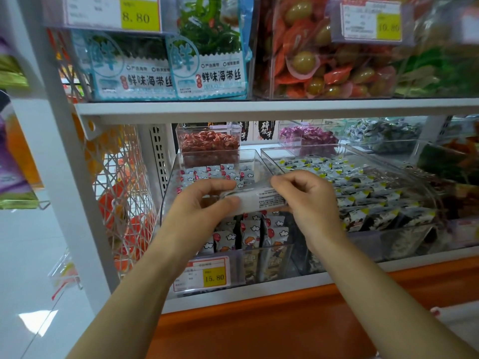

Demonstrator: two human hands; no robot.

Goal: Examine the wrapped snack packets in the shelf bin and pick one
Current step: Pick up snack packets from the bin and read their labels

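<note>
Nearest, an orange shelf edge [259, 330] runs below a yellow price label [207, 277] clipped to the front of the clear shelf bin [269, 257]. Over that bin the left hand [202, 200] and right hand [308, 200] are both clamped on one long white snack packet [261, 199]. Each pinches an end, so it lies level with its printed side up, just above the cartoon packets [259, 234] standing in the bin. It looks light, soft and crinkly, with a slick film. The sealed ends seem the safest hold, since squeezing the middle could crush what is inside. To the right sits a second bin [368, 195] of dark packets. Farther back stand tubs of red sweets [210, 143] and purple sweets [308, 134].
</note>
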